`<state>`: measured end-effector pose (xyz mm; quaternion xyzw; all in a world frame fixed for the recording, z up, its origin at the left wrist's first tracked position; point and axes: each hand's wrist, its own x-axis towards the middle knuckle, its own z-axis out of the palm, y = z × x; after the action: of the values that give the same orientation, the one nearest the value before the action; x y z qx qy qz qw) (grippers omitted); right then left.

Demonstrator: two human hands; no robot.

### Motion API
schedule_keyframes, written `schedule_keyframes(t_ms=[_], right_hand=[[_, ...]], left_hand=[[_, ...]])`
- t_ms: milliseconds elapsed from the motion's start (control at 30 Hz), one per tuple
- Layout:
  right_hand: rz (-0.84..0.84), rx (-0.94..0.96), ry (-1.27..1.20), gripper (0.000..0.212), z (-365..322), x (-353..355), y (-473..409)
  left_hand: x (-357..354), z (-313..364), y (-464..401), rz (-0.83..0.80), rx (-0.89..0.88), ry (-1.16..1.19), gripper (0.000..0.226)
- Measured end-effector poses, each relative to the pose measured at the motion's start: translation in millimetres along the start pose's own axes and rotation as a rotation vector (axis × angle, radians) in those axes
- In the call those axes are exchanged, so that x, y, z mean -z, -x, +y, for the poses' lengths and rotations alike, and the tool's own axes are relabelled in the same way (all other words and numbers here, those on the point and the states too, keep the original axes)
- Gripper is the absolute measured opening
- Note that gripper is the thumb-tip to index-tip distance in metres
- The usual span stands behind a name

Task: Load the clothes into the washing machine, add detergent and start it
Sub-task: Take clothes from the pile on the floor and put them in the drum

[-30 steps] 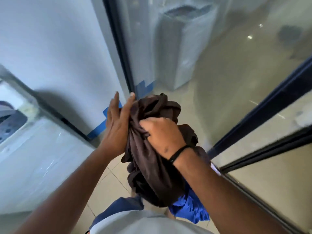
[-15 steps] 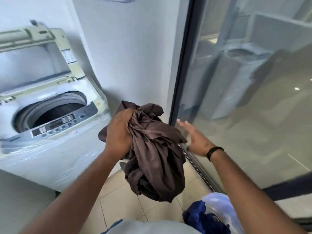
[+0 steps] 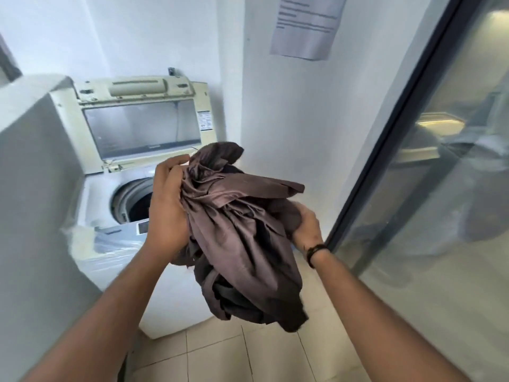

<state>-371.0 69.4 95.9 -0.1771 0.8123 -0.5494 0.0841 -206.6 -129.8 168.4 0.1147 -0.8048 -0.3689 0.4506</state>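
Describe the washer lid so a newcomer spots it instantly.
Start at the white top-loading washing machine against the back wall, left of the glass door. The lid stands raised behind the round drum opening. It alone has a yellowed cream frame around a grey window.

Bunched brown clothes held aloft, washing machine lid raised
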Motion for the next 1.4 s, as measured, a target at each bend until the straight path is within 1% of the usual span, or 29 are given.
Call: schedule_keyframes(t_ms=[67, 133, 167, 233, 300, 367, 433, 467, 500, 533, 567, 600, 633, 700, 733, 767, 833, 900, 967, 1033, 1100, 1167, 1233, 1300, 1367, 1400], right_hand=[[0.061, 0.018, -0.155, 0.034, -27, -18, -24], [0.053, 0.035, -0.316, 0.04, -55, -36, -52], [0.076, 0.057, -0.371, 0.045, -68, -41, -62], [0.124, 0.11, -0.419, 0.051, -90, -47, -82], [0.124, 0.142, -0.552, 0.046, -113, -49, -102], [0.143, 0.12, -0.714, 0.037, -137, -49, -119], [0.079, 0.058, -0.893, 0.028, -152, -48, -139], [0.033, 0.051, -0.961, 0.024, -156, -49, -151], [0.008, 0.09, -0.969, 0.02, -159, -49, -159], [-0.011, 0.155, -0.934, 0.027, -160, -53, -169], [-0.028, 0.224, -0.869, 0.04, -159, -57, -178], [-0.03, 0.29, -0.794, 0.049, -158, -62, -186], [-0.042, 0.331, -0.72, 0.055, -158, -67, -195], [-0.082, 0.372, -0.619, 0.061, -160, -79, -215], [-0.112, 0.386, -0.563, 0.062, -159, -87, -226], [-0.153, 0.395, -0.52, 0.062, -159, -94, -234], [-0.266, 0.43, -0.393, 0.061, -148, -114, -254], [-0.397, 0.497, -0.133, 0.059, -131, -135, -267], [-0.503, 0.517, 0.166, 0.063, -117, -151, -273], [-0.626, 0.46, 0.306, 0.07, -104, -167, -268], [-0.686, 0.427, 0.336, 0.075, -98, -182, -262], [-0.686, 0.464, 0.333, 0.076, -104, -196, -263], [-0.616, 0.504, 0.254, 0.07, -114, -207, -262], [-0.51, 0.486, 0.073, 0.059, -125, -215, -256], [-0.416, 0.458, -0.11, 0.047, -135, -224, -252], [-0.375, 0.454, -0.146, 0.039, -137, -229, -249]], left_hand=[[15, -21, -5, -0.025, 0.028, -0.097, 0.049], [32, -44, -8, -0.042, 0.017, -0.159, 0.057], [38, -56, -9, -0.055, 0.037, -0.179, 0.062], [47, -79, -8, -0.072, 0.092, -0.211, 0.074], [54, -104, -11, -0.062, 0.187, -0.303, 0.083], [62, -125, -18, -0.016, 0.306, -0.42, 0.088], [65, -140, -26, 0.017, 0.413, -0.522, 0.092], [67, -148, -34, 0.027, 0.455, -0.554, 0.094], [69, -155, -42, 0.023, 0.509, -0.577, 0.097], [72, -163, -52, 0.013, 0.577, -0.609, 0.099], [74, -168, -63, -0.015, 0.653, -0.648, 0.099], [77, -176, -74, -0.056, 0.71, -0.695, 0.096], [79, -180, -85, -0.084, 0.756, -0.709, 0.089], [79, -186, -104, -0.071, 0.797, -0.71, 0.068], [78, -184, -112, -0.045, 0.808, -0.695, 0.06], [77, -183, -117, -0.004, 0.82, -0.672, 0.056], [76, -186, -122, 0.122, 0.838, -0.643, 0.059], [78, -190, -120, 0.268, 0.875, -0.622, 0.062], [83, -197, -112, 0.378, 0.925, -0.625, 0.061], [89, -208, -102, 0.405, 0.934, -0.623, 0.06], [93, -217, -95, 0.43, 0.887, -0.562, 0.059], [93, -223, -93, 0.538, 0.796, -0.506, 0.059], [86, -224, -98, 0.677, 0.71, -0.421, 0.059], [80, -222, -107, 0.788, 0.649, -0.246, 0.059], [78, -217, -128, 0.861, 0.649, -0.079, 0.063], [78, -217, -142, 0.882, 0.647, -0.014, 0.062]])
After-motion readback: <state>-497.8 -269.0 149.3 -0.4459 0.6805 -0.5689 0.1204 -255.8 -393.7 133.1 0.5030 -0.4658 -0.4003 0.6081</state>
